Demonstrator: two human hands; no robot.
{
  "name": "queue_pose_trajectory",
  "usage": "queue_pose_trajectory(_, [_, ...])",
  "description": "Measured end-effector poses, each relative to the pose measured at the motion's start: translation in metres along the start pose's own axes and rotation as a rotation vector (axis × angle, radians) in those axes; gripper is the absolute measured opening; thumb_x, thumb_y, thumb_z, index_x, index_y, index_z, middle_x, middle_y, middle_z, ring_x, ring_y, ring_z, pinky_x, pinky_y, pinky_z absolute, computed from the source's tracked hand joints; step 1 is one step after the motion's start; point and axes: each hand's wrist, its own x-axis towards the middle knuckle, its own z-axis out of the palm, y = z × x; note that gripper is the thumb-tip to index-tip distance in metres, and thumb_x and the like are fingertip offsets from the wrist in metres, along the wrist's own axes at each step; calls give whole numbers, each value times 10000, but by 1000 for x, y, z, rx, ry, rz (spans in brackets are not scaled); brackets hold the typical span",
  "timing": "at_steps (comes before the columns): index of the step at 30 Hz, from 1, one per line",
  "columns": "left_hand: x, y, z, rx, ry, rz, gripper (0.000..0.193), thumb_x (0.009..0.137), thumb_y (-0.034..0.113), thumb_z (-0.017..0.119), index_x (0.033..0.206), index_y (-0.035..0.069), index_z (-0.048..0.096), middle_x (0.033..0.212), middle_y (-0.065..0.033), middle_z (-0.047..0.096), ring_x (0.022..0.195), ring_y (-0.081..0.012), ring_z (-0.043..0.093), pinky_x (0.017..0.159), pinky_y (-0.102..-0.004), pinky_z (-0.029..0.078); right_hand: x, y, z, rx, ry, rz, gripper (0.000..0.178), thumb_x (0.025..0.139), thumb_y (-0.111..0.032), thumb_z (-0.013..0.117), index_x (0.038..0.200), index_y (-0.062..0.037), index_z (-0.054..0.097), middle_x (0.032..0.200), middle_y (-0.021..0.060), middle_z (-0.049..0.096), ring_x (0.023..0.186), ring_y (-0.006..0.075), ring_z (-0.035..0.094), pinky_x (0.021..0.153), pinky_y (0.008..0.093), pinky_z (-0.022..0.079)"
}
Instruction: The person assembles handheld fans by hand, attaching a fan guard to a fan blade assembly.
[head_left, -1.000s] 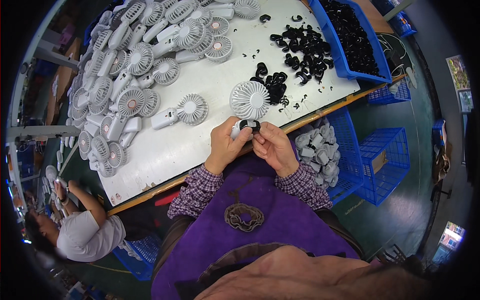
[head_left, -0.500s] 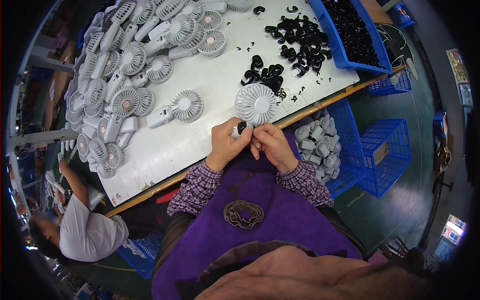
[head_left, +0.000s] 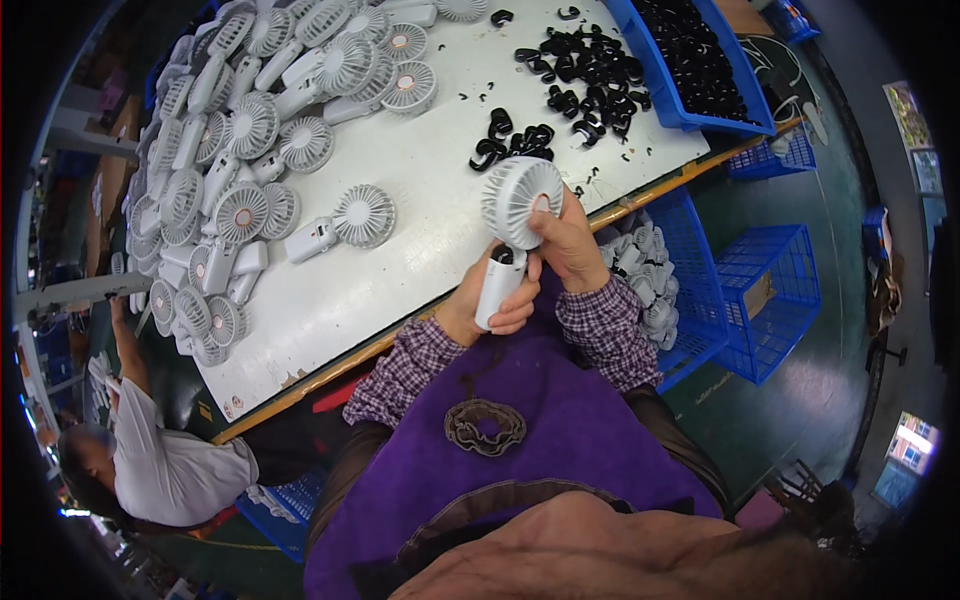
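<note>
A white handheld fan is held between my two hands just over the table's near edge. My left hand is wrapped round its white handle. A black piece shows at the neck, between handle and round head. My right hand grips the fan head from its right side, with the thumb on the centre of the grille. Behind the fan lie small black curved plastic parts in loose heaps. A single white fan rests on the table to the left of my hands.
A big pile of white fans covers the left of the white table. A blue bin of black parts stands at the far right. Blue crates sit on the floor at right, one with fans. Another person works at lower left.
The fan has been turned so its handle and grille centre show. My right hand has moved up from the neck onto the fan head; my left hand now wraps the handle.
</note>
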Motion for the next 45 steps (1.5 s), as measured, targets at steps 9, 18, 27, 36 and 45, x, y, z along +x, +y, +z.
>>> queue_pose_trajectory(9, [-30,10,-2,120,126,102,464,900,301,497,1144,-94,486,662,-99,543,421,-128,475,338,-219,372,-6,-2,-2,34,-71,168,552,820,-151,681,1281,5,422,1112,123,601,1039,176,585,902,310,474])
queue_pose_trajectory(18, [-19,-6,50,97,319,249,417,915,302,413,972,-81,567,599,-147,522,320,-167,384,282,-249,342,-32,30,18,469,-156,236,525,873,-315,618,1215,51,461,1096,146,583,951,234,623,825,330,521])
queue_pose_trajectory(27, [-57,31,70,1347,741,267,153,873,95,626,987,-3,650,835,-57,667,640,-79,612,583,-199,496,-117,2,-94,503,200,-178,508,929,-322,475,1313,0,387,1103,109,541,927,258,550,812,437,477])
queue_pose_trajectory(36, [-159,120,51,2570,1420,235,485,720,184,692,1174,78,556,1194,-122,566,1143,-304,501,921,-403,415,-248,132,-384,324,1474,235,301,924,-250,539,1167,-81,489,1070,95,551,876,258,576,618,357,529])
queue_pose_trajectory(45, [-143,123,52,2282,1277,160,478,660,349,772,980,46,587,893,-157,623,831,-311,609,718,-362,485,-151,54,-269,-125,978,195,395,872,-274,618,1167,-18,555,1044,120,623,906,206,607,709,297,515])
